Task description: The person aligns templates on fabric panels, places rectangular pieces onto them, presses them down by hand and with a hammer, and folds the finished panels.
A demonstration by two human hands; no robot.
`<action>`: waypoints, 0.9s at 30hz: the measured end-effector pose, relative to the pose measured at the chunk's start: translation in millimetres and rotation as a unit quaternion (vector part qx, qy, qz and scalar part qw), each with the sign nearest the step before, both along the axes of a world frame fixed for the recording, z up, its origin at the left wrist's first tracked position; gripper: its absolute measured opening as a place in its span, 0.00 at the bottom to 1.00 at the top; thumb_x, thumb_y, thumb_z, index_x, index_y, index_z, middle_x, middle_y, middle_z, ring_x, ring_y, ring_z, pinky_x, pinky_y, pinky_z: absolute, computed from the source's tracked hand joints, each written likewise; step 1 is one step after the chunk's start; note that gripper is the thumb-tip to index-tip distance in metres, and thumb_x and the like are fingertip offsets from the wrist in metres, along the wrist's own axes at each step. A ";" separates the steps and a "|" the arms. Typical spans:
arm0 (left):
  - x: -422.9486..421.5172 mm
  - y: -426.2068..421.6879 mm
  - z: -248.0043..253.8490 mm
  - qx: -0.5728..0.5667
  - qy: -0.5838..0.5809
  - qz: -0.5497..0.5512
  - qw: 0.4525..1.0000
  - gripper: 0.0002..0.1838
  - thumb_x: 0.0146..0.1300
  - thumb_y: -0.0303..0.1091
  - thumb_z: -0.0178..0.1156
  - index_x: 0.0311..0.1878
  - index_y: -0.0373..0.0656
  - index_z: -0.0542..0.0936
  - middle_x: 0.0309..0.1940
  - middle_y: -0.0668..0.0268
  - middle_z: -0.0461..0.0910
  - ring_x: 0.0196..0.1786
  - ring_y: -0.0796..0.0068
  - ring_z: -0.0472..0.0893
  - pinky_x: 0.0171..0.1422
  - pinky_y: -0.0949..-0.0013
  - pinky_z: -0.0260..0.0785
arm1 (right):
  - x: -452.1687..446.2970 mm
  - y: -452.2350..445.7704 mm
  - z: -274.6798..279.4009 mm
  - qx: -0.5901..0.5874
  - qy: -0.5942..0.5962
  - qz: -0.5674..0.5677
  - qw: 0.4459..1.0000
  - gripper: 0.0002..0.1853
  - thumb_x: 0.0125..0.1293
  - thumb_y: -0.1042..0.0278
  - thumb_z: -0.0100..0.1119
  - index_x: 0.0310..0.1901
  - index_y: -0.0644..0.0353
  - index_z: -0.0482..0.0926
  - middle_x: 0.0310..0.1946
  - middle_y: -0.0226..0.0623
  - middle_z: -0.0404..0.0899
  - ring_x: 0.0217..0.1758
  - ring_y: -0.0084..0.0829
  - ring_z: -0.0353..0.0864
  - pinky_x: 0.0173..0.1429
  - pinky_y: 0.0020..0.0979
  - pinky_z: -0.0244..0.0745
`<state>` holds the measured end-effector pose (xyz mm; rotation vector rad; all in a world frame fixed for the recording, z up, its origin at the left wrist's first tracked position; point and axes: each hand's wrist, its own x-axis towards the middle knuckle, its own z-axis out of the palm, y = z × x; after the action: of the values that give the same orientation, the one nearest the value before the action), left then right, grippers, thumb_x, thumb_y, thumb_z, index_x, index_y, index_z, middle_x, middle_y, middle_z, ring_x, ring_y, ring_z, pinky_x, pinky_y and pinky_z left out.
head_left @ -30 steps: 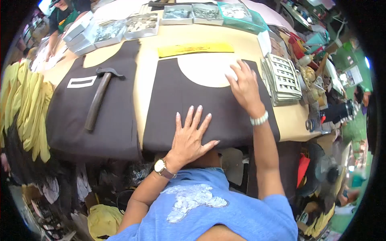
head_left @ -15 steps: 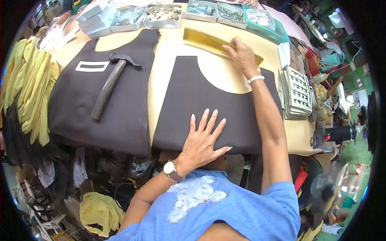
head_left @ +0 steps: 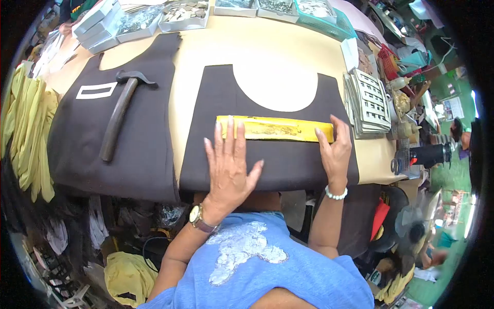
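A flat yellow strip with dark smudges [head_left: 280, 129] lies crosswise on a dark fabric panel with a scooped neckline [head_left: 293, 167]. My left hand [head_left: 229, 167] is spread flat on the panel, its fingertips resting over the strip's left end. At the opposite end, my right hand [head_left: 335, 154] pinches the strip between thumb and fingers. Another dark panel [head_left: 128, 172] lies to the left. On it are a hammer with a dark handle [head_left: 119, 118] and a white rectangular outline [head_left: 96, 91].
Open boxes of small parts [head_left: 182, 20] line the table's far edge, beside a teal basket [head_left: 332, 26]. Stacked cut-out cards [head_left: 371, 98] stand at the right. Yellow fabric pieces [head_left: 28, 139] hang at the left edge. A person's hand shows at far left.
My right hand has brought the yellow strip down from above the neckline onto the panel. My left hand has shifted up and left, onto the strip's left end. The view has shifted slightly.
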<state>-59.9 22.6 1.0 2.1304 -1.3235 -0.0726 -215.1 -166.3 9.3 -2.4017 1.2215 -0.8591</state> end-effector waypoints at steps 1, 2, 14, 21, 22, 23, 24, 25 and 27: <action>5.1 -0.9 3.9 0.020 -0.021 0.015 0.999 0.49 0.52 0.39 0.65 0.72 0.35 0.47 0.72 0.48 0.46 0.75 0.47 0.43 0.73 0.40 0.36 | -7.3 3.4 -7.8 -0.014 0.004 -0.020 1.000 0.22 0.57 0.64 0.65 0.50 0.67 0.74 0.45 0.47 0.75 0.51 0.44 0.73 0.56 0.38 0.67; 10.3 -1.1 4.7 0.026 -0.054 0.047 0.997 0.47 0.51 0.39 0.66 0.71 0.35 0.51 0.70 0.49 0.52 0.73 0.50 0.50 0.72 0.41 0.42 | -14.1 5.8 -15.1 -0.027 0.009 -0.040 0.999 0.22 0.57 0.65 0.64 0.50 0.67 0.74 0.45 0.47 0.75 0.51 0.44 0.73 0.56 0.38 0.67; 33.1 -7.2 -12.9 -0.038 -0.005 0.105 0.994 0.33 0.54 0.30 0.64 0.64 0.40 0.66 0.51 0.57 0.75 0.56 0.59 0.72 0.68 0.49 0.51 | -28.2 -3.8 -24.6 0.138 -0.217 -0.081 0.963 0.16 0.64 0.77 0.54 0.54 0.70 0.72 0.42 0.41 0.81 0.49 0.29 0.78 0.57 0.31 0.70; 34.7 -3.9 -18.7 -0.049 0.012 0.099 0.994 0.29 0.57 0.29 0.61 0.63 0.40 0.68 0.54 0.56 0.74 0.62 0.57 0.68 0.70 0.43 0.46 | -24.8 -0.2 -23.5 0.148 -0.222 -0.097 0.959 0.17 0.65 0.77 0.52 0.55 0.69 0.71 0.44 0.41 0.81 0.51 0.29 0.78 0.60 0.30 0.67; 34.6 -3.6 -19.3 -0.044 0.014 0.098 0.994 0.29 0.57 0.30 0.60 0.63 0.40 0.68 0.56 0.55 0.73 0.64 0.56 0.67 0.70 0.40 0.45 | -24.8 0.1 -23.2 0.149 -0.222 -0.097 0.959 0.17 0.65 0.77 0.52 0.55 0.69 0.71 0.45 0.41 0.81 0.51 0.29 0.78 0.60 0.30 0.67; 34.3 -3.6 -20.0 -0.043 0.011 0.099 0.994 0.28 0.57 0.30 0.60 0.63 0.40 0.68 0.56 0.55 0.73 0.64 0.55 0.67 0.70 0.39 0.44 | -25.5 -0.1 -24.0 0.147 -0.221 -0.095 0.959 0.17 0.65 0.77 0.52 0.55 0.69 0.71 0.45 0.41 0.81 0.51 0.29 0.78 0.60 0.30 0.67; 34.2 -3.6 -20.7 -0.042 0.008 0.100 0.994 0.28 0.57 0.30 0.60 0.63 0.40 0.68 0.56 0.55 0.73 0.64 0.55 0.67 0.70 0.39 0.44 | -26.2 -0.6 -25.1 0.145 -0.221 -0.091 0.960 0.17 0.64 0.77 0.53 0.55 0.69 0.71 0.45 0.41 0.81 0.52 0.28 0.78 0.60 0.31 0.67; 34.4 -3.4 -21.2 -0.042 0.004 0.102 0.994 0.28 0.57 0.30 0.60 0.63 0.40 0.68 0.56 0.55 0.73 0.64 0.55 0.67 0.70 0.39 0.44 | -26.6 -1.1 -26.3 0.144 -0.221 -0.087 0.961 0.17 0.64 0.77 0.53 0.55 0.69 0.71 0.45 0.41 0.81 0.52 0.28 0.78 0.60 0.31 0.67; 34.7 -3.4 -20.6 -0.044 0.013 0.099 0.994 0.28 0.58 0.29 0.60 0.63 0.40 0.69 0.56 0.55 0.73 0.65 0.55 0.66 0.70 0.39 0.44 | -28.2 -2.4 -28.7 0.138 -0.217 -0.084 0.963 0.18 0.64 0.77 0.53 0.55 0.69 0.71 0.45 0.41 0.81 0.52 0.29 0.78 0.60 0.31 0.68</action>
<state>-25.2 19.1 -19.5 2.1658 -1.0733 0.0391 -243.3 -168.7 -19.4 -1.7897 1.2757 -1.1102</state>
